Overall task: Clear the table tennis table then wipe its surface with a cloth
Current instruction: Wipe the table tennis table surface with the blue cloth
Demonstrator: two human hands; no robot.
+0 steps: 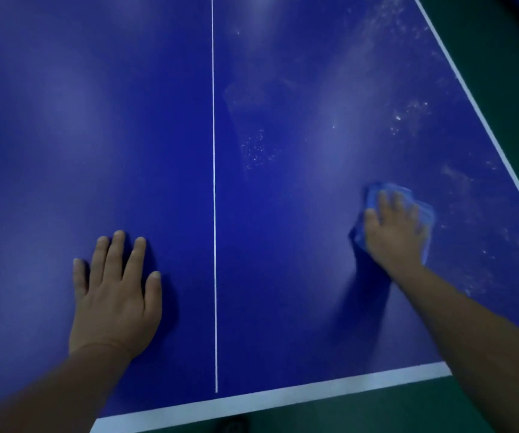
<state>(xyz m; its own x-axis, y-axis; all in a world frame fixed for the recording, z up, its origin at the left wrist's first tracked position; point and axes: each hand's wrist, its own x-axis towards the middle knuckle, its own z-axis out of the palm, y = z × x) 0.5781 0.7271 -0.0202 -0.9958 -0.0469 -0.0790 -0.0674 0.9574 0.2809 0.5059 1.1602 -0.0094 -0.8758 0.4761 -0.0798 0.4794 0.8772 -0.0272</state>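
Right hand (392, 232) flat on cloth (373, 195)

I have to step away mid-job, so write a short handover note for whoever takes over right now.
Left hand: flat on the table, left of the centre line, holding nothing.
Right hand: pressing the blue cloth on the right half, near the side line.
Done: nothing else lies on the visible surface.
Left: white specks and smears remain on the right half, beyond the cloth and along the right edge.
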